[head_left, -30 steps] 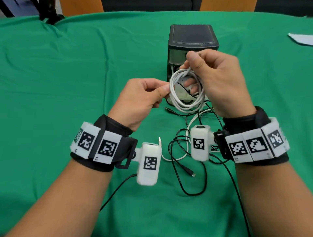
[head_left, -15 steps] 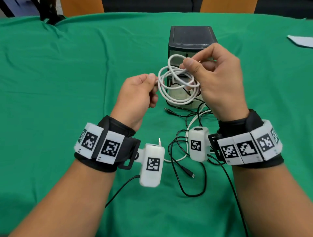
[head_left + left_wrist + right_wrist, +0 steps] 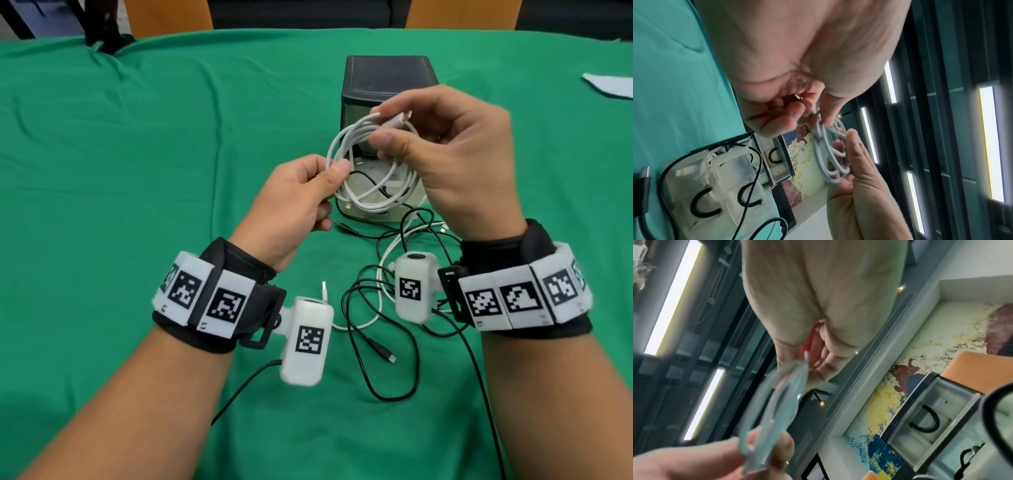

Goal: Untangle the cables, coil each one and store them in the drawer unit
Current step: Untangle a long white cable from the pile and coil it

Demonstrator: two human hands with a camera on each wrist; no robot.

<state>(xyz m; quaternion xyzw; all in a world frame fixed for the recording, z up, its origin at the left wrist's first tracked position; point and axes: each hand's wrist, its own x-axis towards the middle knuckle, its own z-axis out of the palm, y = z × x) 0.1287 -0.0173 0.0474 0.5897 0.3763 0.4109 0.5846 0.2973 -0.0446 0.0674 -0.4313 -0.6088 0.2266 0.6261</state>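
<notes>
A coiled white cable (image 3: 363,171) hangs in the air in front of the black drawer unit (image 3: 388,77). My left hand (image 3: 308,192) pinches the coil's left side between thumb and fingers. My right hand (image 3: 448,154) pinches the cable's plug end (image 3: 399,120) at the coil's top. The same coil (image 3: 830,151) shows between both hands in the left wrist view, and blurred (image 3: 772,402) in the right wrist view. Tangled black cables (image 3: 383,329) and another white cable (image 3: 383,267) lie on the green cloth under my wrists.
The drawer unit's lower clear drawers (image 3: 721,181) are pulled out, with black cable draped over them; an upper drawer (image 3: 929,415) is closed. A white sheet (image 3: 609,85) lies at the far right. Green cloth (image 3: 137,171) covers the table.
Both hands rose a little with the coil. My right hand brought the plug end up to the coil's top, and my left hand's grip shifted to the coil's left edge.
</notes>
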